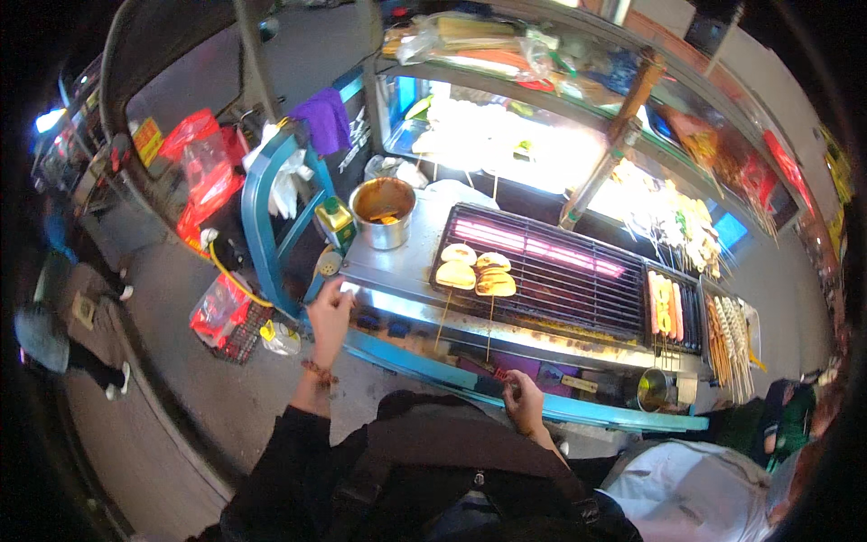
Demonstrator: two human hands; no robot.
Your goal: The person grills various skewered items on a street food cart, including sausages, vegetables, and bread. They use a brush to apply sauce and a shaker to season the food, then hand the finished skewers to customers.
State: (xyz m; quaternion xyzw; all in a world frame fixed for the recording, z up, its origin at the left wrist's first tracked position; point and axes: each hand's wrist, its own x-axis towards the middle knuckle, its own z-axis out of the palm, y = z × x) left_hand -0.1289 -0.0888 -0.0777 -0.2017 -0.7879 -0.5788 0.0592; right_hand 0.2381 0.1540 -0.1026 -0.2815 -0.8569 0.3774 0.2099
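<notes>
My left hand [330, 318] is at the cart's left corner, just below a shaker with a pierced lid [330, 264]; its fingers are bent, and whether they pinch something small is unclear. My right hand [523, 404], low at the front edge, is closed on a red-handled tool [501, 374] whose far end is hard to make out. Several browned bun halves [476, 269] lie on two wooden skewers at the left end of the barbecue grill grate [555, 278], where a heating element glows pink. Left of the grill stands a steel pot [384, 230] with brown-red sauce inside.
An oil tin [336, 223] stands beside the pot. Sausages [667, 305] lie on the right grate, near a tray of skewers [731, 332]. A lit display case [515, 142] is behind. A metal cup [653, 389] sits on the lower ledge; a person in light clothing [691, 488] is at lower right.
</notes>
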